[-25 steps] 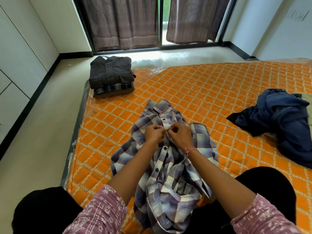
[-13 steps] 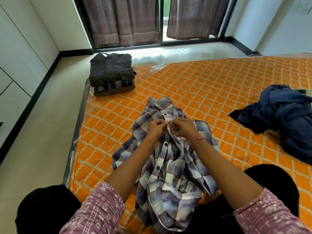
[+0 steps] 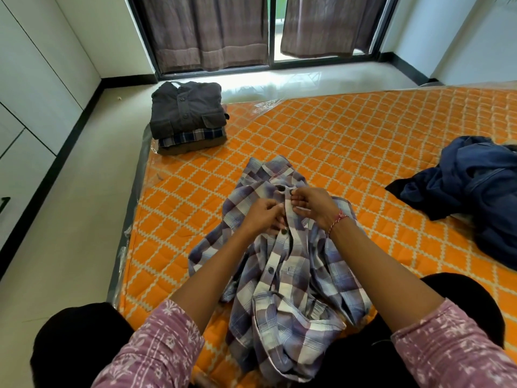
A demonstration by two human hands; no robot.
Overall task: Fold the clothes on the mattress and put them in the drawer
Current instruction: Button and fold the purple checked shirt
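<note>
A purple and white checked button shirt (image 3: 291,275) is lying face up near the front edge of the orange quilted mattress with the cream diamond lines (image 3: 349,141), and it is spreading from the person's lap up toward the middle. The left hand (image 3: 261,217) is pinching the left side of the shirt's front, just below the collar. The right hand (image 3: 313,204) is pinching the white button strip right beside it, and its fingers are curling round the cloth. The two hands are almost touching each other. A red and white thread band (image 3: 338,221) is sitting on the right wrist. At the far left corner of the mattress a neat pile of folded clothes (image 3: 188,119) is resting, with a dark grey shirt on top. Near the right edge a crumpled dark blue piece of clothing (image 3: 472,191) is lying in a heap, well apart from the checked shirt. Brown curtains (image 3: 209,32) are hanging over the window past the far edge.
</note>
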